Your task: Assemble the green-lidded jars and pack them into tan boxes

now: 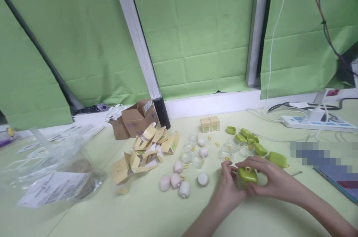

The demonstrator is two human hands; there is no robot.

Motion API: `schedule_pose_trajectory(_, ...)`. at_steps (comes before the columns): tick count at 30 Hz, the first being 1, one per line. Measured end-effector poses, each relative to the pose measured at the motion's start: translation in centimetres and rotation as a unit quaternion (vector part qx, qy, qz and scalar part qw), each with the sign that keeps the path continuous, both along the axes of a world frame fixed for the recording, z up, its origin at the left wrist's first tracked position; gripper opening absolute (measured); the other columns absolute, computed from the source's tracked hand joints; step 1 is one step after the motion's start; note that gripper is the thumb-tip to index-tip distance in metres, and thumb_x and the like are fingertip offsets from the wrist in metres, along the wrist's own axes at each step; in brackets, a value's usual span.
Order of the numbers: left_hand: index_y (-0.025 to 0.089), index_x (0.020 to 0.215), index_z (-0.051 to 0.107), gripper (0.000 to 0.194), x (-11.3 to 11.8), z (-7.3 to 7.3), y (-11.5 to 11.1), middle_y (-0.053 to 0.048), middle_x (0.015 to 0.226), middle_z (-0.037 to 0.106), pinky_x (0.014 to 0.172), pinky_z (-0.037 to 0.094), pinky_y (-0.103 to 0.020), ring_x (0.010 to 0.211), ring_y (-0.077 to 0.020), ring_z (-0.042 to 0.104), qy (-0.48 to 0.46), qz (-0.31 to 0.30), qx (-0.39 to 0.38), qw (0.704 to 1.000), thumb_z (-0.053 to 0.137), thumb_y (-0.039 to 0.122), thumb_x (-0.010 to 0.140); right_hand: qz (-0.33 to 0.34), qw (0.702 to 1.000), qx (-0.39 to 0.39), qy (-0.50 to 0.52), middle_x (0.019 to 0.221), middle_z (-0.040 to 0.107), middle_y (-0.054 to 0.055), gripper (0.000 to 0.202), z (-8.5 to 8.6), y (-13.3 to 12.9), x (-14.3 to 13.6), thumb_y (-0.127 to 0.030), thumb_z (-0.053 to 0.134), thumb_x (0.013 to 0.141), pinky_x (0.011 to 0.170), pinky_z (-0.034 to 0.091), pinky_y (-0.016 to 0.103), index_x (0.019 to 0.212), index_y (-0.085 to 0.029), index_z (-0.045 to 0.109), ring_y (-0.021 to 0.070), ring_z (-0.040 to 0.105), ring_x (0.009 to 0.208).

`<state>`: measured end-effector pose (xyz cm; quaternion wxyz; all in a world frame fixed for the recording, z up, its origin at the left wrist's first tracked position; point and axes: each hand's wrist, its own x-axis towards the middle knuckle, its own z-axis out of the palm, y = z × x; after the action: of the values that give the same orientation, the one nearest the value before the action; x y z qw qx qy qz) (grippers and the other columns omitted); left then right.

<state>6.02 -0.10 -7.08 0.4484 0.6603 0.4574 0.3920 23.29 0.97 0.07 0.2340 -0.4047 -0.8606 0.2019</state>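
Note:
A small green case [247, 176] with a ring loop on top sits between my two hands near the table's front right. My left hand [228, 185] is closed around its left and lower side, and my right hand [268, 178] grips it from the right. My fingers hide its lower part. Just behind my hands lie several clear round containers [227, 154] with small yellow bits inside. More green cases and parts [260, 149] lie behind them, and another green case [277, 159] rests right of my right hand.
Pale round pieces [184, 189] and yellow loops [217, 144] lie left of my hands. Flattened cartons [145, 155], a brown box [138, 119], a black cylinder [161, 113] and a plastic bag [69, 170] stand farther left. Two small boxes [209, 124] and a power strip [319, 123] are behind.

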Motion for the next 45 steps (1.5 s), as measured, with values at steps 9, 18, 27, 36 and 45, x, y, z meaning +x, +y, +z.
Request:
schedule_pose_trajectory(9, 0.017, 0.119, 0.028, 0.075, -0.1, 0.8, -0.3, -0.01, 0.117, 0.05, 0.088, 0.039, -0.035, 0.099, -0.0217, 0.049, -0.013, 0.008, -0.025, 1.0, 0.073, 0.023, 0.06, 0.01, 0.999, -0.026, -0.017, 0.109, 0.066, 0.003, 0.041, 0.1, -0.1, -0.1, -0.028, 0.061, 0.075, 0.085, 0.049, 0.039, 0.116, -0.033, 0.061, 0.0278, 0.06, 0.102)
schedule_pose_trajectory(18, 0.017, 0.117, 0.029, 0.075, 0.1, 0.2, -0.4, -0.009, 0.112, 0.052, 0.085, 0.041, -0.034, 0.097, -0.0206, 0.051, -0.018, 0.012, -0.013, 1.0, 0.076, 0.027, 0.059, -0.019, 0.997, -0.074, -0.024, 0.102, 0.065, 0.004, 0.039, -0.2, -0.4, -0.4, -0.027, 0.057, 0.077, 0.076, 0.049, 0.033, 0.115, -0.031, 0.06, 0.0252, 0.061, 0.093)
schedule_pose_trajectory(27, 0.024, 0.125, 0.041, 0.055, -5.0, 8.0, -0.5, -0.008, 0.131, 0.043, 0.103, 0.029, -0.038, 0.122, -0.0251, 0.036, 0.259, 0.029, 0.171, 0.95, 0.057, 0.024, 0.072, -0.065, 0.997, -0.032, -0.036, 0.096, 0.067, 0.005, 0.031, -2.3, -0.6, -1.7, -0.024, 0.057, 0.07, 0.071, 0.049, 0.033, 0.099, -0.027, 0.066, 0.0277, 0.062, 0.088)
schedule_pose_trajectory(36, 0.014, 0.105, 0.061, 0.048, -16.6, 11.1, 10.3, -0.018, 0.125, 0.053, 0.103, -0.008, -0.06, 0.132, -0.0447, 0.015, 0.44, 0.239, 0.133, 0.855, 0.062, 0.042, 0.066, -0.044, 0.999, -0.019, -0.019, 0.098, 0.063, 0.005, 0.034, -2.2, -1.0, -1.9, -0.019, 0.053, 0.072, 0.073, 0.049, 0.036, 0.103, -0.028, 0.062, 0.0264, 0.06, 0.091)
schedule_pose_trajectory(45, 0.018, 0.123, 0.043, 0.057, -15.7, 12.4, 8.5, -0.014, 0.124, 0.052, 0.102, 0.026, -0.047, 0.122, -0.032, 0.04, 0.337, 0.217, 0.149, 0.904, 0.059, 0.032, 0.07, -0.064, 0.998, -0.02, 0.021, 0.103, 0.065, 0.005, 0.032, -2.3, -1.0, -1.6, -0.026, 0.058, 0.075, 0.078, 0.049, 0.042, 0.107, -0.03, 0.061, 0.0285, 0.061, 0.094)
